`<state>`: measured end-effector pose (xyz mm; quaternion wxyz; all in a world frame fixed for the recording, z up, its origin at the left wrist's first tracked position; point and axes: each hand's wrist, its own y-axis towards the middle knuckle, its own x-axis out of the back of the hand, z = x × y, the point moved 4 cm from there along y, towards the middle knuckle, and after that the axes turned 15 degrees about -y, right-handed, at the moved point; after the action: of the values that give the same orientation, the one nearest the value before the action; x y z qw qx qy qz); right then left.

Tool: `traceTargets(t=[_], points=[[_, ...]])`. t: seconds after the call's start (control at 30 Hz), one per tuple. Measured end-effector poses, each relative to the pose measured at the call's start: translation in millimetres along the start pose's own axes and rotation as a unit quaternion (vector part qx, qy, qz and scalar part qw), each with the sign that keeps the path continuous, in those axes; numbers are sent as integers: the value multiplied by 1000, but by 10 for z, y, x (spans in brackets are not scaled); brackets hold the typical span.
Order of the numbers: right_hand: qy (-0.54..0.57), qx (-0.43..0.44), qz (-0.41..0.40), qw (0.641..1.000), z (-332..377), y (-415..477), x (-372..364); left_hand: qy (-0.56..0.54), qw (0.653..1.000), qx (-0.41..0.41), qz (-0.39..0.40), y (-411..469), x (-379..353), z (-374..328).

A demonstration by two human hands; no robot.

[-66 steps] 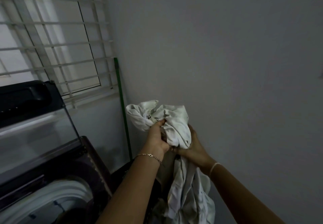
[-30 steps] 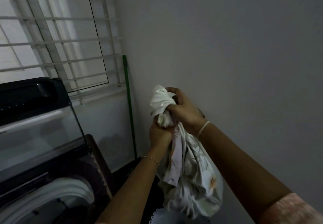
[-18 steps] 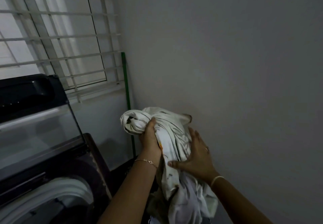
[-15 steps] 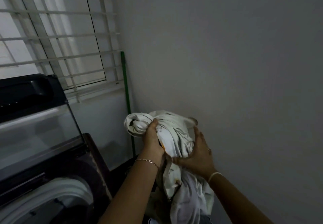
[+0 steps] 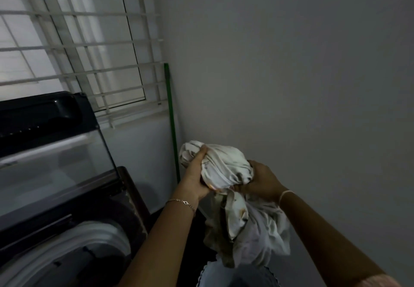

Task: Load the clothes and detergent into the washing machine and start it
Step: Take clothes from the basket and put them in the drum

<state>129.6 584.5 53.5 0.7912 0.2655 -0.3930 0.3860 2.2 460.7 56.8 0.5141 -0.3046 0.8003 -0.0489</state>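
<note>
Both hands held bunched white patterned cloth (image 5: 226,170) in air, right of washing machine (image 5: 67,230). Left hand (image 5: 194,179) gripped left side, fingers curled; right hand (image 5: 261,181) gripped right side. Cloth tail hung below. Machine lid (image 5: 51,152) up, drum open.

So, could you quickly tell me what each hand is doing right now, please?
Left hand: grips the bundled white cloth.
Right hand: grips the same cloth from the other side.
</note>
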Motion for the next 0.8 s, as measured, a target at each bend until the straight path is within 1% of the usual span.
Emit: traceTargets(t=[0.03, 0.07, 0.1, 0.13, 0.17, 0.2, 0.23, 0.27, 0.3, 0.33, 0.37, 0.4, 0.43, 0.47, 0.5, 0.53, 0.6, 0.67, 0.7, 0.77, 0.8], points=[[1, -9, 3, 1000, -17, 27, 20, 28, 999, -25, 7, 11, -14, -26], [0, -13, 2, 1000, -28, 58, 45, 91, 994, -59, 1, 14, -17, -52], [-2, -15, 4, 1000, -22, 83, 70, 191, 975, -105, -35, 11, 19, -93], [-8, -16, 9, 1000, -13, 107, 94, 317, 932, -160, -70, 10, 67, -136], [-15, -17, 17, 1000, 17, 123, 122, 447, 867, -204, -81, 3, 83, -151], [-23, -17, 23, 999, 30, 155, 138, 559, 791, -238, -72, -13, 72, -126], [-32, -14, 29, 999, 60, 186, 154, 646, 715, -262, -48, -52, 40, -72], [-45, -8, 36, 998, 94, 220, 166, 706, 650, -280, -23, -93, 9, -25], [-61, 2, 46, 997, 144, 243, 182, 740, 604, -296, -15, -139, -24, -1], [-75, 14, 54, 996, 189, 265, 196, 759, 574, -308, -22, -143, -27, -6], [-85, 24, 62, 994, 247, 284, 222, 775, 551, -308, -34, -124, -14, -23], [-90, 36, 71, 993, 303, 302, 252, 790, 531, -304, -45, -123, -18, -52], [-92, 48, 82, 991, 359, 318, 279, 796, 521, -303, -47, -122, -31, -84], [-93, 58, 92, 990, 405, 337, 302, 795, 523, -304, -38, -125, -52, -119], [-96, 67, 100, 988, 454, 355, 321, 782, 540, -309, -24, -145, -75, -156], [-102, 77, 101, 987, 491, 377, 333, 760, 574, -307, -6, -137, -79, -186], [-115, 98, 92, 984, 581, 408, 357, 704, 653, -280, 7, -118, -41, -238], [-117, 118, 80, 983, 682, 425, 366, 627, 743, -233, 15, -68, 47, -267], [-111, 124, 73, 983, 735, 426, 368, 589, 781, -209, 13, -50, 94, -253], [-74, 118, 47, 989, 802, 449, 376, 512, 839, -182, 27, -57, 133, -194], [-56, 111, 25, 992, 826, 467, 383, 478, 858, -185, 34, -74, 138, -173]])
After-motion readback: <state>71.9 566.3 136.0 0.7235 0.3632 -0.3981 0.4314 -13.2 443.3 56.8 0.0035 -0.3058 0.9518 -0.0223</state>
